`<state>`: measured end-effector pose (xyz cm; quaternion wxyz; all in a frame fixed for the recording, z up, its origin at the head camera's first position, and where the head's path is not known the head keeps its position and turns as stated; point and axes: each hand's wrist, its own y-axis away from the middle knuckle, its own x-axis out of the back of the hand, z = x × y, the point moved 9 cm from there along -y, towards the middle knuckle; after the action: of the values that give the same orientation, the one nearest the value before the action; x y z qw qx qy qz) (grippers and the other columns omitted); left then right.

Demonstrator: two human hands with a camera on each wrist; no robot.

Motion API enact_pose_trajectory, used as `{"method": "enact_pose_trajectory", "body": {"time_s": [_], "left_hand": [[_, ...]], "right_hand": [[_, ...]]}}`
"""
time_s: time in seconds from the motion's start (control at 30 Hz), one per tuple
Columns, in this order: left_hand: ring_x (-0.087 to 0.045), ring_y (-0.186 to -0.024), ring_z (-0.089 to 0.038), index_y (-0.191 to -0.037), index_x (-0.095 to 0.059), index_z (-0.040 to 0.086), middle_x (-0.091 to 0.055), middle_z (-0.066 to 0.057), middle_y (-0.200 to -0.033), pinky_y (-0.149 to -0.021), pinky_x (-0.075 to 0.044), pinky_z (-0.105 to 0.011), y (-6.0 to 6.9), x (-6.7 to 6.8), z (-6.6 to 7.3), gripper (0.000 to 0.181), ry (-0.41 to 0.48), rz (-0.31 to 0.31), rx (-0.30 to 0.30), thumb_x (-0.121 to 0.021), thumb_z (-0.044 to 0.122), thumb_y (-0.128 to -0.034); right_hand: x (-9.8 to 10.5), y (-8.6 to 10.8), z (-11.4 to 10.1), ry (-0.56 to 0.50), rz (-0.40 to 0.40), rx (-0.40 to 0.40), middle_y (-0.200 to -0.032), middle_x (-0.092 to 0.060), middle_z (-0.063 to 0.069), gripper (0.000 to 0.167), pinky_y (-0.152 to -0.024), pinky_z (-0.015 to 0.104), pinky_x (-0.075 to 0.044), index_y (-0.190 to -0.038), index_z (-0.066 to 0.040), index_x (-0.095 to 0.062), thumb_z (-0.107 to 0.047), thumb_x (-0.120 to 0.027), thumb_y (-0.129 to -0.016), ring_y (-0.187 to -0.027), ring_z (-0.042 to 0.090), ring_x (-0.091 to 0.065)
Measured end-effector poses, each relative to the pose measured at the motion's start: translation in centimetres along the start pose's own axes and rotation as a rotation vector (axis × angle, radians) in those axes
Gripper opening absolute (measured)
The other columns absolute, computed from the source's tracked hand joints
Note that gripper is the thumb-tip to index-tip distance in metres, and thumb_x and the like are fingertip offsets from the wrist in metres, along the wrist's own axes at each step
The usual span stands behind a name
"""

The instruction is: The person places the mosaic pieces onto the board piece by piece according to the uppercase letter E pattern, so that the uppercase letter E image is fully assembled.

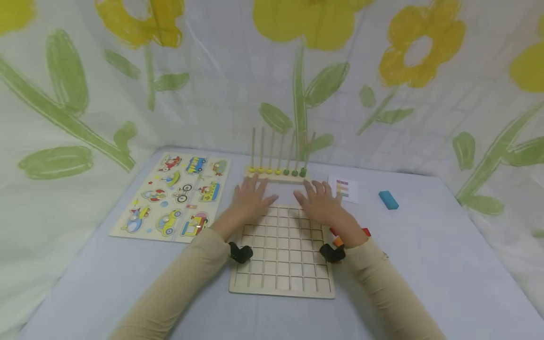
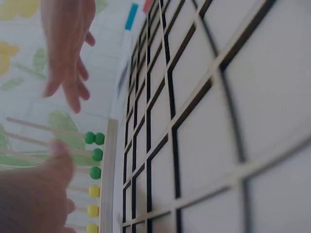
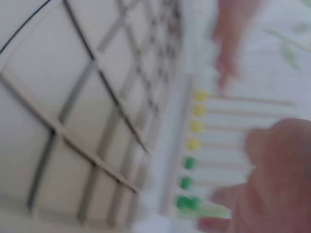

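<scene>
Both hands are over the far part of a wooden grid board [image 1: 282,283], palms down with fingers spread. The left hand [image 1: 248,203] is at the board's upper left, its fingertips close to a bead rack [image 1: 278,177]. Opposite it, the right hand [image 1: 323,205] hovers or rests at the upper right; contact cannot be told. Neither holds anything. Upright sticks on the rack carry yellow beads [image 2: 93,191] and green beads [image 2: 97,154]. The right wrist view is blurred, with the right hand [image 3: 277,179] beside the rack's sticks.
A picture puzzle board [image 1: 170,198] with vehicles lies at the left. Behind the right hand is a printed card [image 1: 349,190], with a blue block [image 1: 388,199] farther right. Red pieces [image 1: 366,232] and an orange piece [image 1: 338,241] lie partly under the right forearm.
</scene>
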<state>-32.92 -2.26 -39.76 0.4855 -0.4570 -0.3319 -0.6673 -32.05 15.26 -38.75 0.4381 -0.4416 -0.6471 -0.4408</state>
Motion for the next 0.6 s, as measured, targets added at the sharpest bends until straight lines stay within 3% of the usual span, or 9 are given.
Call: {"method": "enact_pose_trajectory", "body": {"time_s": [0.13, 0.2, 0.27, 0.43, 0.6], "left_hand": [[-0.015, -0.144, -0.042, -0.149, -0.033, 0.006, -0.019, -0.024, -0.156, -0.116, -0.015, -0.053, 2.5, -0.9, 0.0, 0.074, 0.064, -0.128, -0.121, -0.051, 0.052, -0.0943], [-0.011, -0.145, -0.04, -0.149, -0.033, 0.009, -0.017, -0.021, -0.157, -0.117, -0.013, -0.051, 3.8, -1.6, -0.1, 0.076, 0.065, -0.214, -0.16, -0.057, 0.053, -0.0911], [-0.01, -0.145, -0.04, -0.149, -0.033, 0.012, -0.016, -0.02, -0.158, -0.116, -0.013, -0.052, 4.8, -2.1, -0.2, 0.079, 0.05, -0.251, -0.2, -0.06, 0.054, -0.0885], [-0.015, -0.145, -0.039, -0.148, -0.036, 0.016, -0.021, -0.018, -0.157, -0.113, -0.018, -0.058, 5.7, -2.2, -0.2, 0.081, 0.02, -0.201, -0.257, -0.063, 0.057, -0.0846], [-0.018, -0.144, -0.037, -0.148, -0.038, 0.018, -0.024, -0.016, -0.156, -0.111, -0.021, -0.06, 5.5, -2.4, -0.4, 0.08, 0.035, -0.162, -0.276, -0.063, 0.059, -0.0837]], "right_hand": [[1.4, 2.5, 1.3, 0.022, 0.008, 0.076, -0.15, -0.03, 0.019, 0.061, -0.1, 0.071, -0.024, -0.151, -0.015, -0.028, -0.045, -0.042, -0.1, -0.136, 0.044, -0.024], [1.7, 3.9, 2.2, 0.006, 0.007, 0.128, -0.145, -0.038, 0.02, 0.055, -0.099, 0.066, -0.032, -0.146, -0.012, -0.037, -0.027, -0.055, -0.097, -0.131, 0.043, -0.032], [1.7, 5.1, 3.1, -0.019, -0.005, 0.176, -0.138, -0.046, 0.019, 0.048, -0.099, 0.059, -0.038, -0.139, -0.009, -0.046, -0.013, -0.06, -0.093, -0.126, 0.04, -0.04], [0.0, 6.1, 5.1, -0.085, -0.082, 0.254, -0.116, -0.061, 0.008, 0.032, -0.092, 0.044, -0.048, -0.12, -0.007, -0.062, 0.002, -0.06, -0.089, -0.105, 0.025, -0.055], [-0.8, 6.0, 5.9, -0.096, -0.085, 0.291, -0.1, -0.061, -0.001, 0.029, -0.083, 0.035, -0.049, -0.109, -0.011, -0.067, 0.005, -0.062, -0.085, -0.092, 0.018, -0.053]]}}
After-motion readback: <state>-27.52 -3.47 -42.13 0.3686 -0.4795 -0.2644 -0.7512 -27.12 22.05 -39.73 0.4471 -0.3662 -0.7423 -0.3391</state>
